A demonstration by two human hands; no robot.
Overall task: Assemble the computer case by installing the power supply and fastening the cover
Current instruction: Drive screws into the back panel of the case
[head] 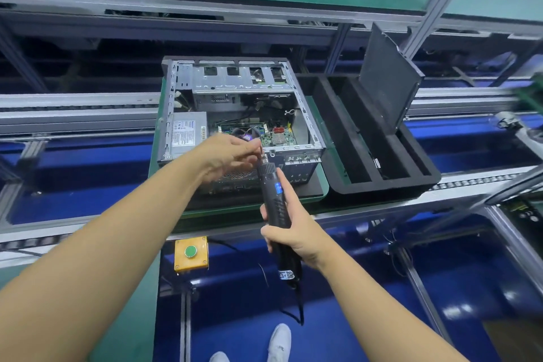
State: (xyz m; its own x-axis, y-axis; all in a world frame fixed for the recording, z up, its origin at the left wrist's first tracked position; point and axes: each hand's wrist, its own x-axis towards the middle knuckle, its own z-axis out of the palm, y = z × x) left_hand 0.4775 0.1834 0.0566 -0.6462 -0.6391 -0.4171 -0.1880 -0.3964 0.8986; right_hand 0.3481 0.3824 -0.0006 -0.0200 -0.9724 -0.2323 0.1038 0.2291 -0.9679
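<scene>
**A:** From the head camera, where does the computer case (241, 114) sit, and how much room is around it?

**B:** It lies open-side up at the centre, on a green pallet (318, 153) carried by the conveyor surface (73, 110). The power supply (188, 135) is already inside, against the case's wall at 9 o'clock. The rim at 12 o'clock backs onto grey rails. At 9 o'clock the belt runs bare and open. At 3 o'clock a black foam tray (382, 156) stands just beside the pallet, with a dark cover panel (388, 79) leaning upright in its far slot.

**A:** And the hands?

**B:** The right hand (289, 229) is wrapped tight around a black electric screwdriver (274, 197), its tip pointing toward 12 o'clock at the case's near rim. The left hand (232, 156) reaches in from 8 o'clock, fingertips (254, 145) pinched together right at the bit. Whatever they hold is too small to make out.

**A:** Anything crowding that spot?

**B:** The left hand covers part of the case's rear face, and the driver's cord (298, 297) hangs down toward 6 o'clock. A yellow box with a green button (191, 253) is mounted below the surface's near edge at 7 o'clock. White shoes (279, 341) stand on the blue floor at 6 o'clock, clear of the frame legs.
</scene>
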